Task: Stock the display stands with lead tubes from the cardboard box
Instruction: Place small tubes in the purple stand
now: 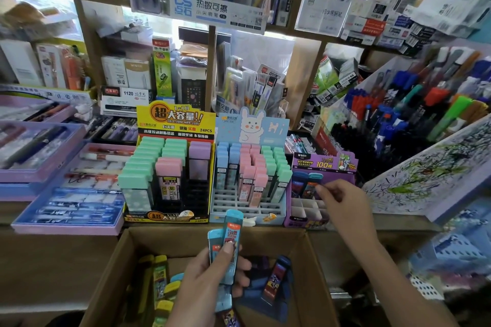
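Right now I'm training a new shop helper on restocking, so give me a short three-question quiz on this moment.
1. True or false: the left hand holds blue-capped lead tubes above the cardboard box.
2. Which stand is the right hand at? A yellow stand B rabbit stand C purple stand
3. Fill in: the purple stand's front cells are mostly ____.

Key: 1 true; 2 C; 3 empty

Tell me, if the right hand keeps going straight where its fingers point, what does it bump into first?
Most likely the blue-capped lead tubes standing in the purple display stand. The right hand points up-left at them, fingertips seemingly touching one already, though depth is hard to judge.
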Action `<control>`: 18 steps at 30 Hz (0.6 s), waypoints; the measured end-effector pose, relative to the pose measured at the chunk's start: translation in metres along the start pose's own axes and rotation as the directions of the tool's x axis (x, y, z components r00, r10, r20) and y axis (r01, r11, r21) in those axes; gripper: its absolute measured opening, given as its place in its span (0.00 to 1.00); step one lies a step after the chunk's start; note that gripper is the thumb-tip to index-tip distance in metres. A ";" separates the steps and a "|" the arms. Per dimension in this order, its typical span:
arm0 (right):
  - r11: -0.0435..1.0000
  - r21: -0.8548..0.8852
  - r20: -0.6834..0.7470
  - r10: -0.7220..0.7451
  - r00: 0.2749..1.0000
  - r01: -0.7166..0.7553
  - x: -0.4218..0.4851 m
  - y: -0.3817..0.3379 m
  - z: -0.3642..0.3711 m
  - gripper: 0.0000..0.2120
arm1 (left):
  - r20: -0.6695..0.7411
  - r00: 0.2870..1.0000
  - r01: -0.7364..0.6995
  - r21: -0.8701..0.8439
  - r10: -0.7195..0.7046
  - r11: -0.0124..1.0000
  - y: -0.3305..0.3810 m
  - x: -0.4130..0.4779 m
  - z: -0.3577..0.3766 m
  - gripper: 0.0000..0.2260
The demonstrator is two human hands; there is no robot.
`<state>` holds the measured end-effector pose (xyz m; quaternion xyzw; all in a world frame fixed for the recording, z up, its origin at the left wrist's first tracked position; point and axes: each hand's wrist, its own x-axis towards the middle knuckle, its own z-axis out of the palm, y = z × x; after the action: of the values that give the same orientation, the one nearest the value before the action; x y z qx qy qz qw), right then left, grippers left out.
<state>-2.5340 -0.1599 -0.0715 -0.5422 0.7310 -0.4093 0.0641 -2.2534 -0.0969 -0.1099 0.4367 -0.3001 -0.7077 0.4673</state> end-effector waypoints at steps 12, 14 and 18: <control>0.910 0.357 0.582 -0.038 0.813 -0.213 -0.081 -0.068 0.024 0.07 | 0.025 1.000 -0.012 0.060 0.010 0.998 0.001 -0.003 0.001 0.18; 0.859 0.415 0.638 -0.040 0.769 -0.300 -0.087 -0.073 0.032 0.07 | 0.032 0.999 -0.021 0.068 0.019 0.997 0.002 -0.003 -0.001 0.16; 0.798 0.472 0.664 -0.043 0.747 -0.374 -0.090 -0.076 0.037 0.05 | 0.037 0.999 -0.030 0.070 0.028 0.997 0.002 -0.004 -0.001 0.15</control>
<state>-2.4215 -0.1090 -0.0768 -0.5318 0.5509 -0.3914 0.5104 -2.2511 -0.0943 -0.1071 0.4359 -0.3395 -0.6975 0.4564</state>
